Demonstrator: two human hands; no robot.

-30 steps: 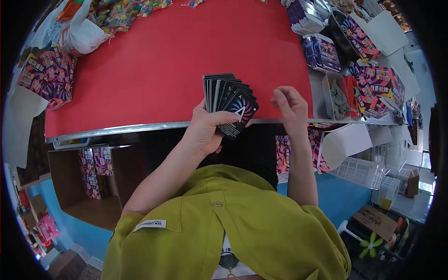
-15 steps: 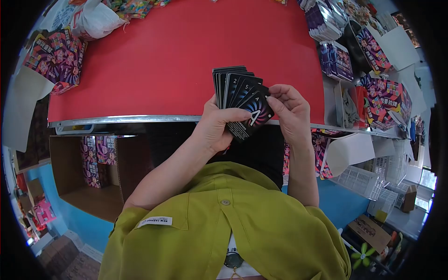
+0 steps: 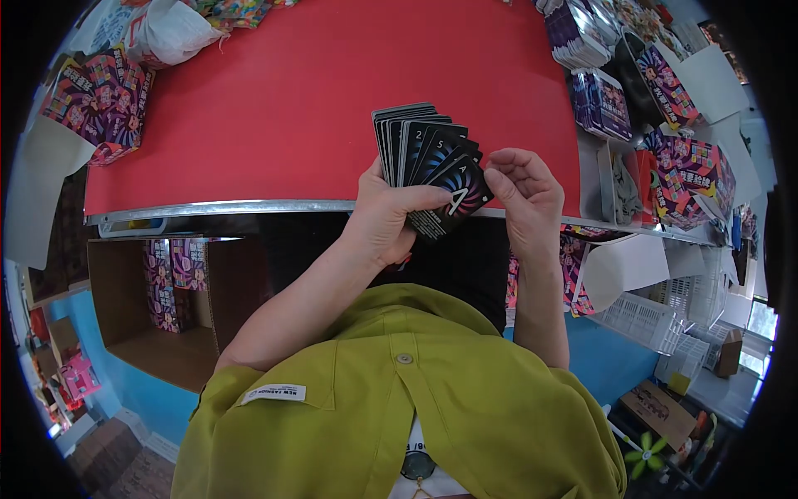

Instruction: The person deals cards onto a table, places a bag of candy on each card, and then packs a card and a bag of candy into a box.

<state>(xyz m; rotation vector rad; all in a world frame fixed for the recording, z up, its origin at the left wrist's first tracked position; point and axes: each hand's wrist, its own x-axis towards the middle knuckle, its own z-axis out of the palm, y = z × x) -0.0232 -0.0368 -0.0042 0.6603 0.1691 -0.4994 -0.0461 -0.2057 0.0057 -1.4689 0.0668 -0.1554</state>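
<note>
My left hand (image 3: pixel 384 208) grips a fanned stack of black playing cards (image 3: pixel 426 150) over the table's front edge, its thumb pressed on the front card. That front card shows a large white A with a pink and blue burst. Behind it, corners marked 5 and 2 stick out, and more card edges overlap at the back. Just right of the fan, my right hand (image 3: pixel 529 193) is held with fingers loosely bent and the thumb apart from them. No card shows in it, and its thumb tip is close to the fan's right edge.
A red tabletop (image 3: pixel 316 100) has a metal front edge. Printed boxes (image 3: pixel 104 104) stand at left beside a white plastic bag (image 3: pixel 176 35). At right are wrapped card packs (image 3: pixel 600 104) and a narrow bin (image 3: pixel 619 187). An open cardboard box (image 3: pixel 187 353) sits below left.
My right hand has drawn away a little to the right from the fan's edge, its thumb and fingers parting. The fanned cards have shifted slightly up, still in my left hand.
</note>
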